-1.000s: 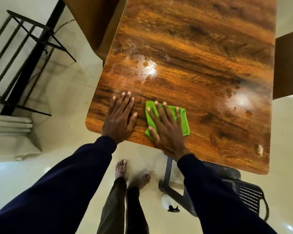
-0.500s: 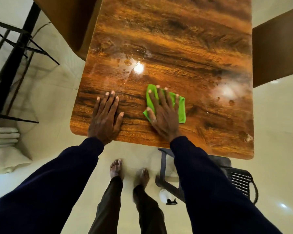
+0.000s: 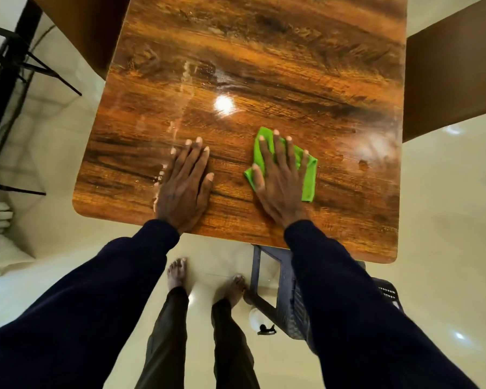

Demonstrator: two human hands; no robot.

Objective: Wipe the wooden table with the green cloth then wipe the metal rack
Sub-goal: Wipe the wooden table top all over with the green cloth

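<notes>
The glossy wooden table point(image 3: 264, 66) fills the upper middle of the head view, with wet streaks and droplets on it. A folded green cloth point(image 3: 309, 175) lies near the table's front edge. My right hand point(image 3: 278, 178) presses flat on the cloth with straight, spread fingers. My left hand point(image 3: 184, 183) rests flat on the bare wood to the left of the cloth, near the front edge. The black metal rack point(image 3: 9, 66) stands on the floor at the far left, cut off by the frame.
A dark plastic chair point(image 3: 286, 290) sits under the table's front right. A white spray bottle point(image 3: 257, 318) lies on the floor beside it. Brown chairs stand at the table's left back point(image 3: 82, 29) and right point(image 3: 455, 80). My bare feet are on cream tiles.
My right hand has slid the green cloth to the right along the front part of the table. My left hand stays flat on the wood.
</notes>
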